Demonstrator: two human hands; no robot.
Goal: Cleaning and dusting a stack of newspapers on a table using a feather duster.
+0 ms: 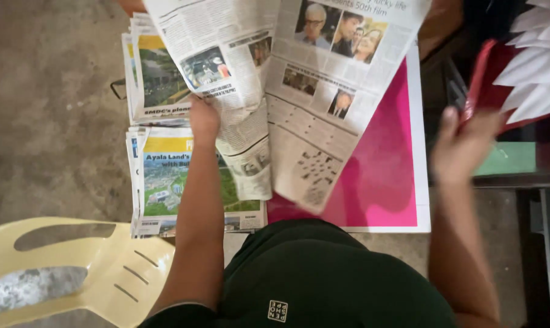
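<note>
My left hand [203, 115] grips the left part of an open newspaper [287, 91] that hangs folded down the middle over a pink sheet [378, 176] with a white border. My right hand [463, 146] is out to the right, blurred, and holds a thin red object [475, 79] by its lower end. Under my left arm lies a stack of folded newspapers [159, 176] on the floor.
A pale yellow plastic chair [74, 267] stands at the lower left on the concrete floor [50, 109]. White folded paper pieces [536, 61] fan out at the upper right above a dark shelf with a green surface [509, 159].
</note>
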